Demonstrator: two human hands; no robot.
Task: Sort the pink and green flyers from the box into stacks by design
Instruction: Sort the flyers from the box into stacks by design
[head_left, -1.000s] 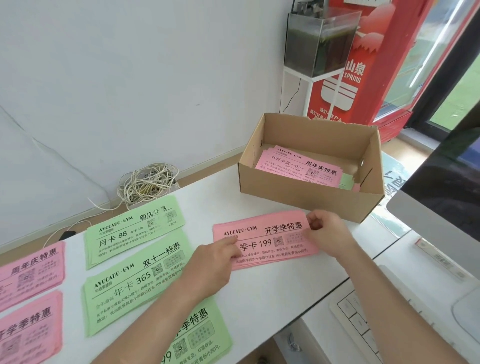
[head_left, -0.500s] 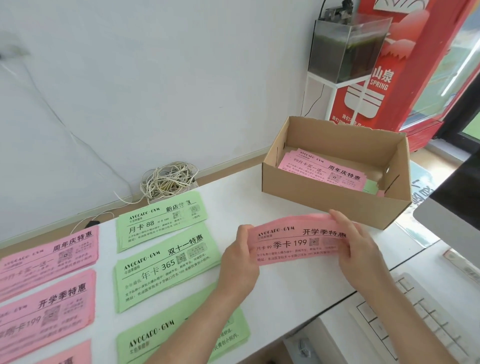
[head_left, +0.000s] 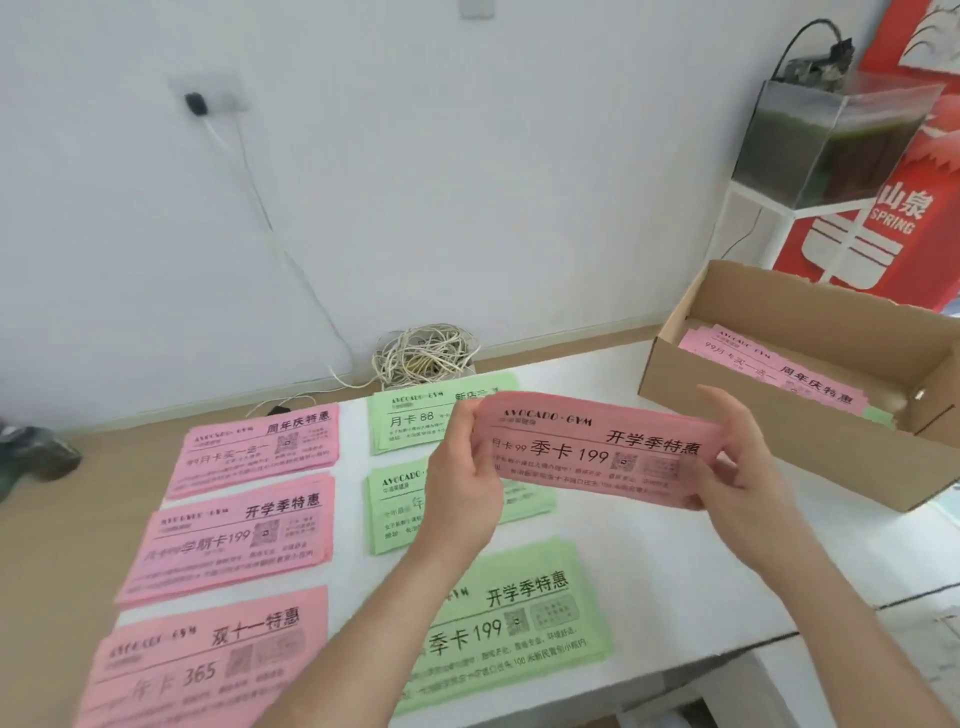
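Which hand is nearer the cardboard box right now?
Right. The right hand pinches the right end of the pink flyer just in front of the box; the left hand holds its left end over the middle green stack, farther away.

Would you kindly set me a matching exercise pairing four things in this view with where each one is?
Things:
1. pink flyer reading 季卡 199
2. cardboard box
3. cable coil
4. green stack reading 季卡 199

Places:
A. against the wall
B. at the right end of the table
C. pinched between left hand and right hand
D. at the table's near edge

Pairs: 1-C, 2-B, 3-A, 4-D.
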